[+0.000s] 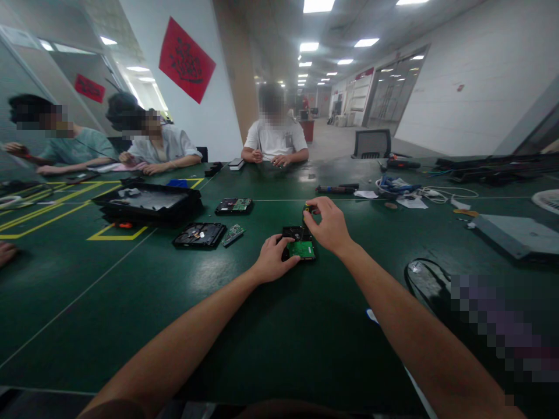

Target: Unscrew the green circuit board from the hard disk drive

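Note:
In front of me a hard drive (297,234) lies on the green table, its black metal body toward the back and its green circuit board toward me. My left hand (274,260) grips its left side, with the thumb at the near edge and the fingers over the top. Above the drive's far right corner, my right hand (326,221) pinches a small dark screwdriver (307,208) with yellow marks, held roughly upright. Its tip is too small to make out. To the left are a second hard drive (200,235), a loose circuit board (233,234) and a third hard drive (234,205).
A black tray (148,201) stands at left. At right lie a grey metal box (517,235), a black strap (425,262), and blue and white cables (399,186). A dark tool (337,189) lies further back. People sit across the table (244,326) and at left.

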